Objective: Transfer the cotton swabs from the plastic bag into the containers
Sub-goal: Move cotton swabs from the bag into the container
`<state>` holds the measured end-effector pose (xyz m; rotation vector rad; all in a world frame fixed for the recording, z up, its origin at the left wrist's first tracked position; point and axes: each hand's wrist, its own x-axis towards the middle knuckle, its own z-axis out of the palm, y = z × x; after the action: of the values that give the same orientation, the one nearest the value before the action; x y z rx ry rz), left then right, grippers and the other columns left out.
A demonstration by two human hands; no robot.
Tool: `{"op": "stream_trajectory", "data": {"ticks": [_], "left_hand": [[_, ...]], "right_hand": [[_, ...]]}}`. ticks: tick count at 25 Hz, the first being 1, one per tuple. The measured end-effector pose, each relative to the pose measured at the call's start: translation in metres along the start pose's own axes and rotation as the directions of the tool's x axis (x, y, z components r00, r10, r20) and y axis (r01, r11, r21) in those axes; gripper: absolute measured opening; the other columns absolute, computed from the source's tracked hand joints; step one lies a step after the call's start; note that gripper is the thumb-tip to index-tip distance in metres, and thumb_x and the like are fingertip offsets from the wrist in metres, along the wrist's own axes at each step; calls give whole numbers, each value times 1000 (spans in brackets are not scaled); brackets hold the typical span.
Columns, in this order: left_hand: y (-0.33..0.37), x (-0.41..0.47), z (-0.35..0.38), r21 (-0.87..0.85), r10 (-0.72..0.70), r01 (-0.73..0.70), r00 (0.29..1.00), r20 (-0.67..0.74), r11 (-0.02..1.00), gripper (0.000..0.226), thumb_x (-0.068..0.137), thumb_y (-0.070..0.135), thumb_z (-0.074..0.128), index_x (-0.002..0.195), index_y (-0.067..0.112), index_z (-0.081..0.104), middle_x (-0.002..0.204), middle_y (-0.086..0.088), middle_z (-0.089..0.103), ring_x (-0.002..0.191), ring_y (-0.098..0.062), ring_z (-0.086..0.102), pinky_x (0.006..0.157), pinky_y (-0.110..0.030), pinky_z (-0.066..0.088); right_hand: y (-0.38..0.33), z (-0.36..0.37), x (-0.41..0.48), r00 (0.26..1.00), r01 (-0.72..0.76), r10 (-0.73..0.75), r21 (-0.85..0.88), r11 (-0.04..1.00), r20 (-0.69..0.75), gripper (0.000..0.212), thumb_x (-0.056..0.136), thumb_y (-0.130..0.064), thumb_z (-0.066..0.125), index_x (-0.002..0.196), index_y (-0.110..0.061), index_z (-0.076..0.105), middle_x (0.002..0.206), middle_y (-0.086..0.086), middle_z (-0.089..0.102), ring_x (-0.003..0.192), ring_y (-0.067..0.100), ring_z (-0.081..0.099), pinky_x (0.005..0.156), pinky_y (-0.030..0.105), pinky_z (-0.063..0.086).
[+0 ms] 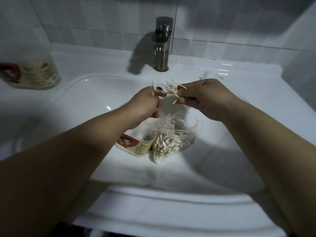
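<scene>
Two small bunches of cotton swabs (pixel 171 90) are held up over the sink (pixel 239 103), one in each hand. The left hand (pixel 147 103) is curled round a short, tight bundle, with only the tips showing above its fingers. The right hand (pixel 203 98) pinches a looser bunch between thumb and fingers, and its sticks fan out toward the left hand. The hands are very close together. That suggests sorting: the splayed sticks are probably being squared up or passed across so they lie parallel before going into a container.

The plastic bag (pixel 177 134) lies in the basin just below the hands, its mouth open and turned up toward them. Most of the swabs are bunched at its lower end, so much of the transfer is yet to do. A container (pixel 135 147) lies on its side against the bag's left edge, partly hidden under the left wrist. Its place right beside the bag keeps the carry short. A second container (pixel 35 74) stands well apart on the sink's left ledge. It is too blurred to tell how full it is. The tap (pixel 162 45) stands behind the hands, clear of the work.
</scene>
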<state>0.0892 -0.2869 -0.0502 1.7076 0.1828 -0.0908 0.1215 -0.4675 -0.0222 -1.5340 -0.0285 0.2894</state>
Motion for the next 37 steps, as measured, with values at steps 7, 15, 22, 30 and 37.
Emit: {"op": "stream_trajectory", "data": {"ticks": [7,15,22,30,37], "left_hand": [[2,-5,8,-75,4,-1,999,41,997,28,104,42,52,95,17,61,49,11,39,43,-7,32,47,-24,32],[5,-3,9,-299,-33,21,999,-34,954,35,110,39,36,95,14,55,52,7,38,39,-5,30,44,-22,30],[9,5,-4,-458,-116,16,974,-193,889,34,111,34,33,91,18,56,63,4,35,43,-7,29,46,-22,29],[10,2,-1,-427,-128,61,983,-130,902,25,108,17,36,93,18,56,60,4,38,48,-9,30,51,-24,30],[11,-4,0,-390,-62,49,998,-21,920,29,108,34,46,83,21,50,52,8,33,41,-6,23,43,-21,20]], "right_hand": [[10,14,-4,988,-3,-3,37,999,156,12,90,9,66,97,6,75,96,18,77,91,25,75,79,22,60],[9,20,-5,982,-15,11,19,1000,187,17,89,13,65,96,3,76,95,14,78,82,20,73,78,23,61],[6,16,-6,990,-31,36,-38,999,135,10,86,12,70,93,6,75,84,14,76,75,23,74,76,25,62],[5,18,-5,995,34,-36,32,999,93,11,87,12,69,92,5,75,87,13,77,77,22,74,76,25,62],[7,20,-7,984,34,-39,31,999,177,16,87,13,67,96,3,76,88,11,77,76,19,73,75,23,60]]}}
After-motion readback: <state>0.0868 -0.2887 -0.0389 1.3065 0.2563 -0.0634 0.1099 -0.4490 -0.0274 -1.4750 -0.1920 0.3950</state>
